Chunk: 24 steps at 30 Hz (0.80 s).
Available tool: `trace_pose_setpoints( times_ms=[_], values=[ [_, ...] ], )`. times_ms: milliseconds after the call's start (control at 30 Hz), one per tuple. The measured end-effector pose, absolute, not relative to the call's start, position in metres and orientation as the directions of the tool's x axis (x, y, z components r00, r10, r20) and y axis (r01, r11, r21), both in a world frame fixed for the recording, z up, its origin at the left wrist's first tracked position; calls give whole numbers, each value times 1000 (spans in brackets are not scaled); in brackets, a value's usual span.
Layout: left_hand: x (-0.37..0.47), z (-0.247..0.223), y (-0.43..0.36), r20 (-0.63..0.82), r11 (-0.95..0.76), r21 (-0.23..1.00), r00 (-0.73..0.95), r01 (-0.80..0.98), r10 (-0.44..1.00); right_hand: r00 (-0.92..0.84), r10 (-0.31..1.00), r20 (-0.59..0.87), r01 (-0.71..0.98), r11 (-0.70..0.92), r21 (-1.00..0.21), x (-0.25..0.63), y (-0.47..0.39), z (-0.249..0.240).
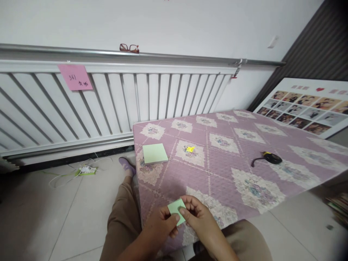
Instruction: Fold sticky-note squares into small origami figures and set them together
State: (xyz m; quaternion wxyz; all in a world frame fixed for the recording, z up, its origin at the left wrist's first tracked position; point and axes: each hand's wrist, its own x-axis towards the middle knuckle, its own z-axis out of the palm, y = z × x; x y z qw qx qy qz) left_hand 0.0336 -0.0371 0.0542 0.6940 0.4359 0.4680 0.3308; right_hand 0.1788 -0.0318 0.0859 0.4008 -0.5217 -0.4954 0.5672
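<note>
A small piece of light green paper (176,207), with straight edges as if folded, is held up near the table's front edge. My left hand (162,225) pinches its lower left side, thumb on top. On its right side my right hand (198,214) grips it, thumb pressed on the face and fingers curled behind. A pad of light green paper (154,153) lies on the cloth beyond my left hand. To the right of the pad sits a small yellow folded paper piece (190,149).
The table wears a purple flowered cloth (190,174). A black object with a short cord (272,158) lies at its right. Behind stands a white radiator (157,94) with a pink note (75,77) and glasses (129,48) on the pipe. A power strip (87,170) is on the floor.
</note>
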Motion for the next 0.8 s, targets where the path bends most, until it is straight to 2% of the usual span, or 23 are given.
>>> trace_pose_setpoints(
  times_ms=[167,333,500,667,800],
  values=[
    [31,54,-41,-343,338,938,337,75,877,-139,960,-243,112,-229,-967,178,-34,93],
    [31,55,-42,-332,343,939,368,38,869,-83,968,-238,87,-231,-969,176,-35,90],
    [32,54,-43,-353,351,933,371,77,859,-72,968,-240,32,-238,-971,178,-34,88],
    [26,55,-44,-268,219,961,365,172,891,-68,972,-227,44,-224,-974,179,-35,87],
    [23,60,-44,-207,116,961,371,253,905,27,967,-253,-40,-252,-967,173,-38,75]
  ],
)
